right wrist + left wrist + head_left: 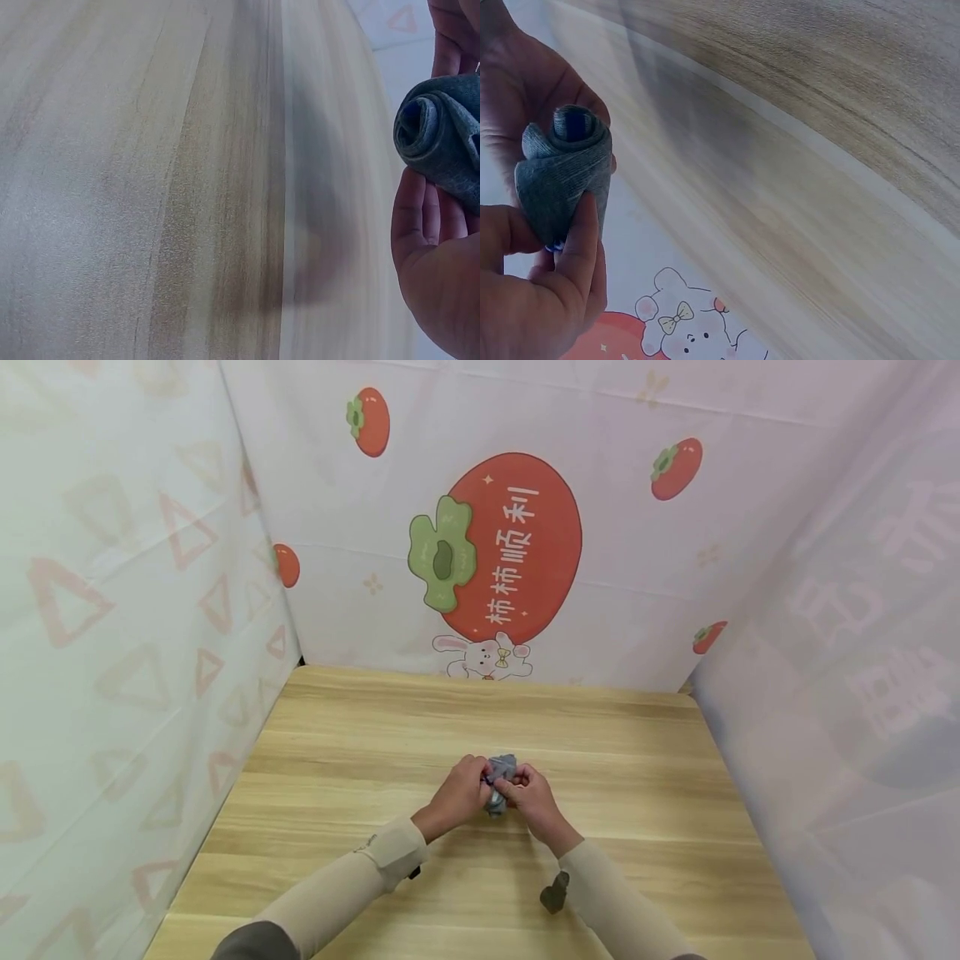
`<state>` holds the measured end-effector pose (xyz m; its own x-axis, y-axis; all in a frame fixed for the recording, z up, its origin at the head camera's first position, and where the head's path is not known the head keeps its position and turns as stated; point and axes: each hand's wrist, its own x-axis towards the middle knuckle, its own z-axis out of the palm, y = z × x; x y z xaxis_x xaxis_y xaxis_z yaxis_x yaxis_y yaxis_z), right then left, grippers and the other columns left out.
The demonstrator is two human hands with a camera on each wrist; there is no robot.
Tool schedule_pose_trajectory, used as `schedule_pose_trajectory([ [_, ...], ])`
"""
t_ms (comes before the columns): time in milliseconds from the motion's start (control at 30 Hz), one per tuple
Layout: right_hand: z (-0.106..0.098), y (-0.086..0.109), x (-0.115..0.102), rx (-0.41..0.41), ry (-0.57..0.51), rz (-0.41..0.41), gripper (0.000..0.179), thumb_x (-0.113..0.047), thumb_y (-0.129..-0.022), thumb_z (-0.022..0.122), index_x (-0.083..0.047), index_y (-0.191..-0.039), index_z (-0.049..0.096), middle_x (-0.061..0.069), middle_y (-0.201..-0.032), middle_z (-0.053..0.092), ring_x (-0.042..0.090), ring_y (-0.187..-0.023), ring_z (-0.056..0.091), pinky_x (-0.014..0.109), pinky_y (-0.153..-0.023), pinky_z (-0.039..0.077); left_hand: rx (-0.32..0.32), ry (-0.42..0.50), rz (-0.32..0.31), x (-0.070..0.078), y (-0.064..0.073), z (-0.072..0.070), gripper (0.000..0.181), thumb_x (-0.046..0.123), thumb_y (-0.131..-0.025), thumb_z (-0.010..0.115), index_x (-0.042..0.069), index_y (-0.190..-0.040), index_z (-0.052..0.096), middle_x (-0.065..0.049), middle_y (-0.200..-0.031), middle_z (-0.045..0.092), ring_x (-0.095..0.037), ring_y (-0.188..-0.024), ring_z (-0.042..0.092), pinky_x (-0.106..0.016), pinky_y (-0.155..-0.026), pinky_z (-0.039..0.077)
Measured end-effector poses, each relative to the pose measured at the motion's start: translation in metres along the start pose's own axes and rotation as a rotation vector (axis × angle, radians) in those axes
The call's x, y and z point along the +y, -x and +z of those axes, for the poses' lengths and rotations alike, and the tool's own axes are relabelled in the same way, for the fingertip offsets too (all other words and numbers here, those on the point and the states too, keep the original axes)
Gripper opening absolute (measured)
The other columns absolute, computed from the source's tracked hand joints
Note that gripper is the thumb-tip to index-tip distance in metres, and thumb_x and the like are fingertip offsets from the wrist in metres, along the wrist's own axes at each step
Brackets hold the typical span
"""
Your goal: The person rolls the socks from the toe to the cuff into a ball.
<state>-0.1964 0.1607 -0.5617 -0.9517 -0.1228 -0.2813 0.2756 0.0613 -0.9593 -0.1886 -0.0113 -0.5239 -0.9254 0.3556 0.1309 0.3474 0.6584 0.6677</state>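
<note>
A rolled-up grey-blue knitted sock (pixel 502 767) is held between both hands over the middle of the table. My left hand (pixel 459 792) grips its left side, fingers curled against the cloth. From the right, my right hand (pixel 537 800) pinches it, thumb on top. In the left wrist view, the sock's (pixel 562 180) coiled end faces up and shows dark blue inside; a small blue bit peeks out beside the fingertips. The right wrist view shows the other spiral end of the roll (pixel 431 131), partly cut off by the frame edge.
The wood-grain table (pixel 360 727) lies under the hands. A white printed cloth (pixel 615 568) with persimmons and a rabbit hangs behind it. More printed cloth walls (pixel 135 610) stand along the left and right sides. Dark wrist devices (pixel 555 893) hang below the cuffs.
</note>
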Motion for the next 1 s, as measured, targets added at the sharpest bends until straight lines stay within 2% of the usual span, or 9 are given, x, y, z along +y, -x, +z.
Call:
schedule_pose_trajectory([
  [200, 0.001, 0.001, -0.003, 0.021, 0.011, -0.015, 0.016, -0.004, -0.094, 0.068, 0.003, -0.104, 0.057, 0.002, -0.088, 0.058, 0.010, -0.078, 0.059, 0.023, -0.066, 0.055, -0.033, -0.033, 0.059, 0.000, 0.003, 0.002, 0.028, 0.016, -0.092, 0.074, 0.004, -0.104, 0.052, -0.008, -0.096, 0.053, -0.013, -0.082, 0.049, -0.026, -0.070, 0.048],
  [300, 0.002, 0.003, -0.005, 0.052, 0.047, -0.047, 0.018, -0.006, -0.093, 0.068, 0.003, -0.106, 0.060, 0.003, -0.089, 0.062, 0.009, -0.079, 0.061, 0.022, -0.065, 0.054, -0.012, -0.044, 0.071, -0.002, 0.003, 0.001, 0.021, 0.018, -0.095, 0.072, 0.006, -0.100, 0.054, -0.006, -0.092, 0.058, -0.011, -0.078, 0.051, -0.024, -0.067, 0.047],
  [333, 0.002, 0.004, -0.006, 0.057, 0.063, -0.060, 0.020, -0.008, -0.093, 0.069, 0.003, -0.107, 0.060, 0.003, -0.090, 0.064, 0.009, -0.079, 0.061, 0.022, -0.065, 0.054, 0.000, -0.038, 0.066, -0.003, 0.002, 0.000, 0.016, 0.016, -0.097, 0.069, 0.007, -0.099, 0.056, -0.005, -0.090, 0.060, -0.011, -0.077, 0.052, -0.023, -0.066, 0.047],
  [433, 0.001, 0.005, -0.007, 0.049, 0.106, -0.090, 0.024, -0.011, -0.093, 0.070, 0.003, -0.110, 0.063, 0.006, -0.094, 0.069, 0.009, -0.081, 0.063, 0.021, -0.066, 0.053, 0.016, 0.025, -0.001, -0.007, 0.000, -0.004, 0.006, 0.011, -0.101, 0.062, 0.009, -0.097, 0.058, -0.001, -0.085, 0.061, -0.009, -0.071, 0.052, -0.022, -0.061, 0.045],
  [567, -0.001, 0.006, -0.007, -0.008, 0.140, -0.100, 0.028, -0.014, -0.093, 0.070, 0.003, -0.116, 0.065, 0.010, -0.102, 0.072, 0.008, -0.086, 0.065, 0.022, -0.070, 0.055, 0.016, 0.097, -0.091, -0.013, -0.004, -0.008, 0.007, 0.011, -0.102, 0.056, 0.011, -0.095, 0.057, 0.001, -0.079, 0.057, -0.009, -0.064, 0.050, -0.022, -0.055, 0.042],
  [733, -0.002, 0.008, -0.002, -0.103, 0.196, -0.092, 0.030, -0.015, -0.095, 0.068, 0.003, -0.120, 0.065, 0.014, -0.112, 0.072, 0.011, -0.095, 0.067, 0.025, -0.079, 0.058, 0.050, 0.083, -0.089, -0.020, -0.007, -0.010, 0.009, 0.010, -0.096, 0.061, 0.013, -0.088, 0.058, 0.003, -0.073, 0.056, -0.007, -0.060, 0.048, -0.021, -0.053, 0.040],
  [867, -0.002, 0.010, -0.001, -0.157, 0.237, -0.121, 0.030, -0.015, -0.096, 0.068, 0.004, -0.119, 0.064, 0.016, -0.113, 0.070, 0.012, -0.097, 0.067, 0.025, -0.081, 0.056, 0.088, 0.091, -0.092, -0.024, -0.010, -0.013, 0.010, 0.008, -0.088, 0.068, 0.013, -0.085, 0.060, 0.003, -0.072, 0.059, -0.006, -0.060, 0.049, -0.020, -0.055, 0.042],
  [1000, -0.002, 0.012, 0.003, -0.204, 0.244, -0.132, 0.029, -0.014, -0.097, 0.067, 0.005, -0.119, 0.063, 0.014, -0.109, 0.069, 0.010, -0.094, 0.065, 0.023, -0.078, 0.055, 0.039, 0.107, -0.123, -0.026, -0.012, -0.017, 0.010, 0.006, -0.087, 0.069, 0.012, -0.083, 0.063, 0.002, -0.071, 0.062, -0.007, -0.060, 0.051, -0.021, -0.056, 0.043],
])
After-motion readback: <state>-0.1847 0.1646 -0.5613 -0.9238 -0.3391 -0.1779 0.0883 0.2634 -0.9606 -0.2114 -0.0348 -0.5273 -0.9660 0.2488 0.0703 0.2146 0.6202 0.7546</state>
